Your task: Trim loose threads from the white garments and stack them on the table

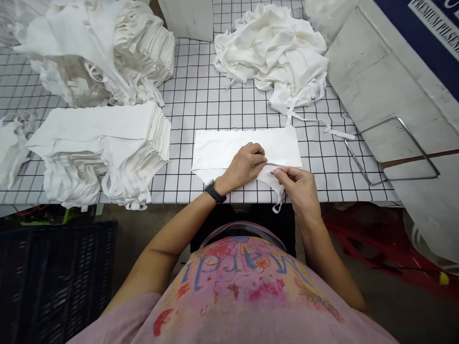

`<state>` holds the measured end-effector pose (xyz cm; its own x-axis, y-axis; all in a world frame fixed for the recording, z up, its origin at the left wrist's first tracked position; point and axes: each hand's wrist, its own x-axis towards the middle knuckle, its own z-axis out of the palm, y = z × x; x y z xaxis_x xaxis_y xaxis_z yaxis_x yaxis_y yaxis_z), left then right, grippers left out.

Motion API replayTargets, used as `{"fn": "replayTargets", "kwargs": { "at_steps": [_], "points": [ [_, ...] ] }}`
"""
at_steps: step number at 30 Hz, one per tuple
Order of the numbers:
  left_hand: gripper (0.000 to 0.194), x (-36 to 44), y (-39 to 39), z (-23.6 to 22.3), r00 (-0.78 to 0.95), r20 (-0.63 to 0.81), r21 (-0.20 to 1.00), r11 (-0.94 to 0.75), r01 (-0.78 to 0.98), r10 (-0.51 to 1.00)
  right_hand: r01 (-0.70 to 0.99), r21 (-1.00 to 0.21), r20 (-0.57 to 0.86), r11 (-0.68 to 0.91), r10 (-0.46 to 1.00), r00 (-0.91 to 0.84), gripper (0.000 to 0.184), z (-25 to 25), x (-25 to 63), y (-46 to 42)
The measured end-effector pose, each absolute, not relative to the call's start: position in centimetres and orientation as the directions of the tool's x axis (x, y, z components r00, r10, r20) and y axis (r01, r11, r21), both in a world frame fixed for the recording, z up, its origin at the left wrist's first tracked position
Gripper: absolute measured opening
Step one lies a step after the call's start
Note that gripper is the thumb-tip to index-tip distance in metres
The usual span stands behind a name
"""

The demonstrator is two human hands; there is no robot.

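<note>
A white garment with thin straps [222, 145] lies folded into a flat rectangle on the table in front of me. My left hand [247, 165] rests on its middle, fingers curled and the fingertips closed at the fold edge. To the right, my right hand [300, 187] pinches the cloth just below that edge between thumb and forefinger. A looped strap hangs down beside the right hand, over the table's front edge. What exactly lies between the left fingertips is partly hidden.
On the left stands a neat stack of folded white garments [96, 124], with a bigger pile [143, 48] behind it. A loose heap of white garments [272, 52] lies at the back right. A cardboard box [373, 71] and a bent metal wire frame [412, 126] are on the right.
</note>
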<state>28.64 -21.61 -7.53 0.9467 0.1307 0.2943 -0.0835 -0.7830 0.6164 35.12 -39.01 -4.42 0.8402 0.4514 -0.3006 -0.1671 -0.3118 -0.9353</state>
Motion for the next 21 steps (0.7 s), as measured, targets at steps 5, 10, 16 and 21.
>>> {"fn": "replayTargets", "kwargs": {
  "at_steps": [5,10,16,21],
  "points": [
    [0.017,28.8,-21.7,-8.0,0.941,0.319,0.577,-0.811,-0.096,0.115,-0.093,-0.906,-0.292,-0.412,0.452,0.843,0.026,-4.7,35.3,-38.0],
    [0.022,28.9,-21.8,-8.5,0.928,0.37,0.481,-0.861,-0.162,0.032,-0.012,-0.86,-0.295,-0.509,0.479,0.826,0.03,-4.8,35.9,-37.5],
    [0.025,28.8,-22.0,-9.0,0.889,0.456,0.381,-0.895,-0.23,-0.035,0.011,-0.829,-0.336,-0.559,0.513,0.79,0.029,-5.2,37.1,-37.8],
    [0.026,28.8,-22.2,-8.8,0.895,0.442,0.308,-0.926,-0.219,-0.064,0.015,-0.805,-0.368,-0.593,0.519,0.772,0.03,-4.9,37.3,-37.7]
  ]
}}
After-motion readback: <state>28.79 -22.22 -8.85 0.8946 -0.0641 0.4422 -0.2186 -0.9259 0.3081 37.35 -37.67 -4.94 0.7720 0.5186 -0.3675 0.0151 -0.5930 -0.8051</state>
